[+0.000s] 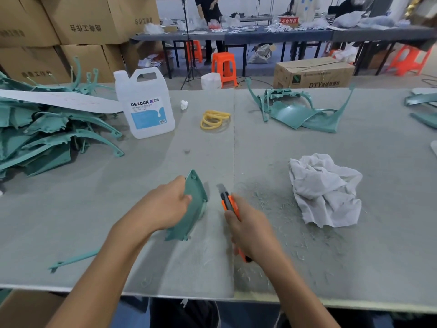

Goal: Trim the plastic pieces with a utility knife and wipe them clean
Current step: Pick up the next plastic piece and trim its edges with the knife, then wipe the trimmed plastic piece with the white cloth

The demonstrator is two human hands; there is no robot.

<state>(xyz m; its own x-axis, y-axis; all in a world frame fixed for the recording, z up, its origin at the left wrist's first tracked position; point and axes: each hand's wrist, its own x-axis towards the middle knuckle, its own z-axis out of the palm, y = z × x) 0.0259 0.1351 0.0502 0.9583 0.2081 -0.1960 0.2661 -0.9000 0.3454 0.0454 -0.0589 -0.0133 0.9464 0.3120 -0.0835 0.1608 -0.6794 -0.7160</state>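
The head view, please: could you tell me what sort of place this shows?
Probably a factory finishing floor: a heap of green plastic pieces on a long worktable, stacked cardboard cartons behind, and a far table of parts beyond.

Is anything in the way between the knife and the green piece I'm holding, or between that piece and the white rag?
Nothing visible separates the utility knife in the right hand from the green piece in the left hand, only bare table. Toward the white rag, just the knife hand itself and loose shavings lie between.
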